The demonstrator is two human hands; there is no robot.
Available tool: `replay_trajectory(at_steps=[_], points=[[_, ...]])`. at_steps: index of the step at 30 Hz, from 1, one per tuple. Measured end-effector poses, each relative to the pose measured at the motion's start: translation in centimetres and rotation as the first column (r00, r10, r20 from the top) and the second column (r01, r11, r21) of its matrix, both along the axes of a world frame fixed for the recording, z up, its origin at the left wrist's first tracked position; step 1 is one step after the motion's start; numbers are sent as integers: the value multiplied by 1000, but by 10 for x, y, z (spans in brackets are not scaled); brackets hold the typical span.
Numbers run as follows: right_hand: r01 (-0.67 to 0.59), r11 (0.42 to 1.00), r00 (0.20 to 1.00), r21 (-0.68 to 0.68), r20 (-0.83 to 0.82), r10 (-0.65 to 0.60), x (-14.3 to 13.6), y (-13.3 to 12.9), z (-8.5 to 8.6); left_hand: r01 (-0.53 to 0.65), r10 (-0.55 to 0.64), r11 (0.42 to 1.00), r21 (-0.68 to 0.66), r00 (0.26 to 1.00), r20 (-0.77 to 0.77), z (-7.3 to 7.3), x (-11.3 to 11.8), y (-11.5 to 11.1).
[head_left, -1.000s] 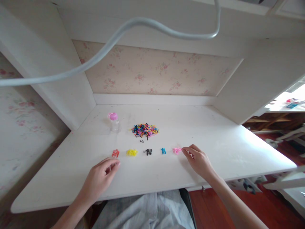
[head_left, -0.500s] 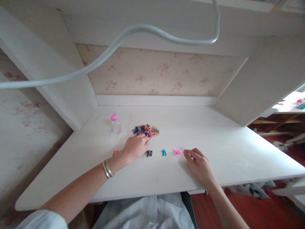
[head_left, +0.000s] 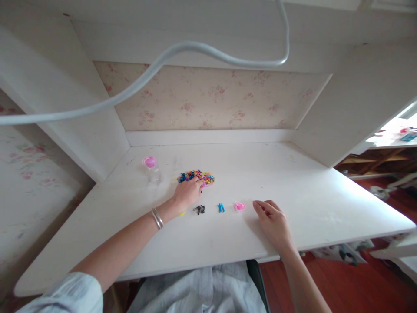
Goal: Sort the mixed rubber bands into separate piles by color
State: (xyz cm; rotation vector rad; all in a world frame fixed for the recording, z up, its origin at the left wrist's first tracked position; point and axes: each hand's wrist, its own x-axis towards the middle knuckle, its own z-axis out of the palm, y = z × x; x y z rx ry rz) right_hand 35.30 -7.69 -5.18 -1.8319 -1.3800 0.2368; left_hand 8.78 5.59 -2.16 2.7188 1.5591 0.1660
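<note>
My left hand [head_left: 189, 192] reaches into the near side of a heap of small multicoloured pieces [head_left: 208, 177]; its fingers are bent together and their tips are hidden among the pieces. In front of the heap lie separate little groups: black pieces [head_left: 200, 209], blue pieces [head_left: 221, 208] and pink pieces [head_left: 239, 206]. A bit of yellow [head_left: 181, 214] shows beside my left wrist. Just right of the pink group, my right hand [head_left: 271, 217] rests at the table with thumb and forefinger pinched together; anything between them is too small to make out.
A clear bottle [head_left: 154, 174] with a pink lid stands left of the heap on the white table [head_left: 163, 256]. White side panels and a flowered back wall enclose the table. A pale cable [head_left: 189, 46] hangs across the upper view.
My left hand has pushed slightly further into the heap, and the yellow bit has come into sight by its wrist. My right hand has drawn a little away from the pink group, its fingertips closer together.
</note>
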Motion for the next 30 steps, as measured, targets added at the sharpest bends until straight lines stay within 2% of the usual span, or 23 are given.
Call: replay_trajectory(at_steps=[18, 30], points=[[-6, 1000, 1000, -14, -1, 6, 1, -1, -1, -6, 8, 999, -46, 999, 36, -3, 2, 10], [0, 1000, 1000, -20, -18, -1, -1, -1, 0, -3, 4, 1000, -20, 997, 72, 1, 3, 5]])
